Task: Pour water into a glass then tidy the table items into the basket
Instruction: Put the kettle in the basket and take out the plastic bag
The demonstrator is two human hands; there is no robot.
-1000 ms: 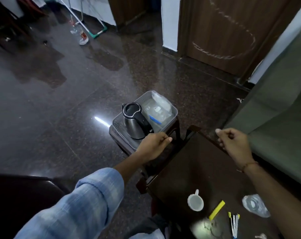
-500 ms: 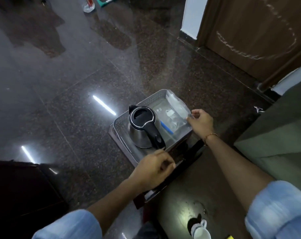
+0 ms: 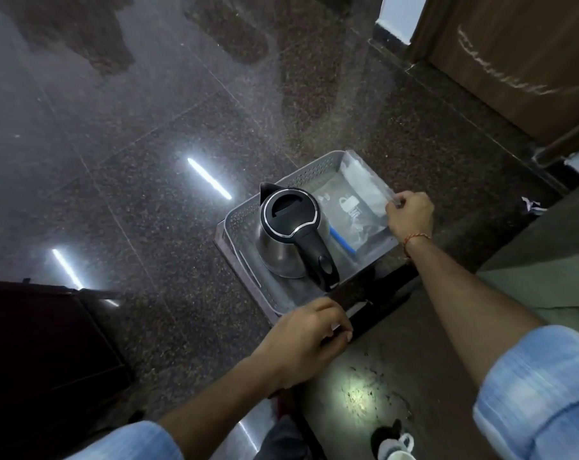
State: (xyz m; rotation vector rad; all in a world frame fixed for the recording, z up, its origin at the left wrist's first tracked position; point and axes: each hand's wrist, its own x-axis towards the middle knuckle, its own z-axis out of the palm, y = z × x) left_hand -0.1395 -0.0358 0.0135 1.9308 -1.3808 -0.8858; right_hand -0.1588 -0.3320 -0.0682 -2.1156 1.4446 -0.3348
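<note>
A grey perforated basket (image 3: pixel 248 215) sits on a low stand beyond the dark table. Inside it stand a steel kettle (image 3: pixel 289 234) with a black lid and handle, a clear plastic bag (image 3: pixel 358 197) and a blue pen (image 3: pixel 343 242). My right hand (image 3: pixel 411 214) grips the basket's far right rim, next to the bag. My left hand (image 3: pixel 309 336) is closed on the basket's near rim, by the table's edge. A white cup (image 3: pixel 396 451) shows at the bottom edge of the table.
The dark wooden table (image 3: pixel 397 376) fills the lower right. A dark piece of furniture (image 3: pixel 42 343) stands at the lower left. A grey-green sofa (image 3: pixel 547 260) lies to the right, with a wooden door (image 3: pixel 520 61) behind. Glossy granite floor spreads around.
My right hand left the table's edge and reached out to the basket's right rim. My view tilted down and closer; the other table items dropped out of sight.
</note>
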